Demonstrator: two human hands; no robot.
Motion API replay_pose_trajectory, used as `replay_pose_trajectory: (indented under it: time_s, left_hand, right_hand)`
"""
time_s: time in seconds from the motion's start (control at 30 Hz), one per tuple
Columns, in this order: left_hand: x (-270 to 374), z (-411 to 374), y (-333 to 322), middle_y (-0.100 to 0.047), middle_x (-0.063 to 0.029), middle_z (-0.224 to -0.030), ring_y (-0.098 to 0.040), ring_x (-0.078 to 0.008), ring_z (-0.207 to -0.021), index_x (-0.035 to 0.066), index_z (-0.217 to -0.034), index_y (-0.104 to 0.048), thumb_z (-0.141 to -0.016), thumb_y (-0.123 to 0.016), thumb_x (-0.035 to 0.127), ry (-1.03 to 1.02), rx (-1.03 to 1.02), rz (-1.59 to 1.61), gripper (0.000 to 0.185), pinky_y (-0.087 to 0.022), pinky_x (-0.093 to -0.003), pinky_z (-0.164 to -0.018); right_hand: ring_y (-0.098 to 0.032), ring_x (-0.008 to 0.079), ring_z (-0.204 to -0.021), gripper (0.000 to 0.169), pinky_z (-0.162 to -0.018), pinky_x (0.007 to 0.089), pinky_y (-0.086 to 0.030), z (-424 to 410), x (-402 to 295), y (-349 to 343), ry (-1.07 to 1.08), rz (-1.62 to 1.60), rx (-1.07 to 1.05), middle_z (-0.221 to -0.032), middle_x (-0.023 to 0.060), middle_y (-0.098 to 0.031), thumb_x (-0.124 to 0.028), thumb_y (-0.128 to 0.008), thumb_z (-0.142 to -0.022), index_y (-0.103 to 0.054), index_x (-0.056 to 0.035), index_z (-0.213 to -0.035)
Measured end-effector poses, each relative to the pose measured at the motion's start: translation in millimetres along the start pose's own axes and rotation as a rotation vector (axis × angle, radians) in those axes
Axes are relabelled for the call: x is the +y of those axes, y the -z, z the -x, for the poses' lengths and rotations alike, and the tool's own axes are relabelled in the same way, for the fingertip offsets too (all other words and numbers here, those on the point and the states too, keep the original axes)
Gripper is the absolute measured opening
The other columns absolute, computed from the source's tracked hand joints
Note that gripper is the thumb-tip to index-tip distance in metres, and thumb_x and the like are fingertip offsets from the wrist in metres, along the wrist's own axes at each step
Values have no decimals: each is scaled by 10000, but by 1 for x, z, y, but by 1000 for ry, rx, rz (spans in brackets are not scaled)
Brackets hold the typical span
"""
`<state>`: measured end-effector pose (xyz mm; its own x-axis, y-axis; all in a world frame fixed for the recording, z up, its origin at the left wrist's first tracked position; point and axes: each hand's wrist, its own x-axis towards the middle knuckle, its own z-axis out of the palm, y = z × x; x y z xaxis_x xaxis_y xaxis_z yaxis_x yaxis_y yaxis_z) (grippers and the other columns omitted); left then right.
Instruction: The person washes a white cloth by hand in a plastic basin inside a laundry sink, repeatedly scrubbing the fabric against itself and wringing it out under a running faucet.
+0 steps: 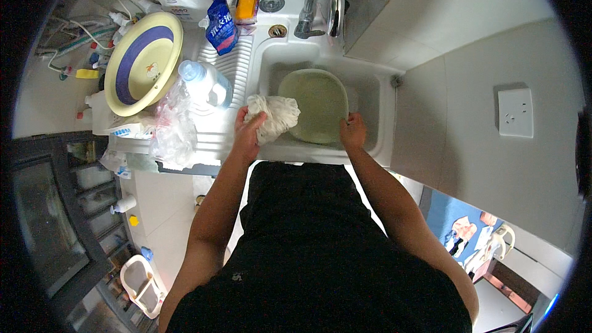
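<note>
A bunched, wet-looking off-white cloth (276,115) is gripped in my left hand (249,130), at the near left edge of the sink. Part of it overlaps the left rim of a round pale-green basin (319,101), which holds cloudy liquid. My right hand (354,130) grips the basin's right rim, with the fingers curled over it. The basin rests inside a white sink (370,115). How deep the liquid stands cannot be told.
Above the sink is a metal faucet (307,27). Left lies a ribbed washboard (238,62) with a clear bottle (208,83), a blue detergent pouch (222,27) and a plastic bag (173,125). A yellow basin (162,55) leans beyond them. A tiled wall (423,101) bounds the right.
</note>
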<state>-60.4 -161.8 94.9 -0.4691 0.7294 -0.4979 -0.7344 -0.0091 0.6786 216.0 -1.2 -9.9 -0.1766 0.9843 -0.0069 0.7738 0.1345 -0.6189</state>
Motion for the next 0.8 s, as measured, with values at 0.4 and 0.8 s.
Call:
replay_pose_trajectory:
  time_s: [0.4,0.8]
  left_hand:
    - [2,-5,-15,-629,-111,-1181,-662,-245,-1053,86,-1284,-477,-925,-742,162,3,-29,-30,452,-583,-398,-877]
    - [-15,-7,-70,-611,-73,-1177,-614,-179,-1050,99,-1289,-483,-963,-695,149,-36,-402,-265,392,-541,-343,-900]
  right_hand:
    - [-686,320,-968,445,-865,453,-549,-13,33,-40,-339,-179,-428,-1025,158,-678,-264,-758,-850,-591,-29,-1188]
    - [-639,250,-1001,318,-942,397,-517,-13,-134,71,464,-285,-234,-1101,114,-669,-321,-695,-956,-619,-100,-1172]
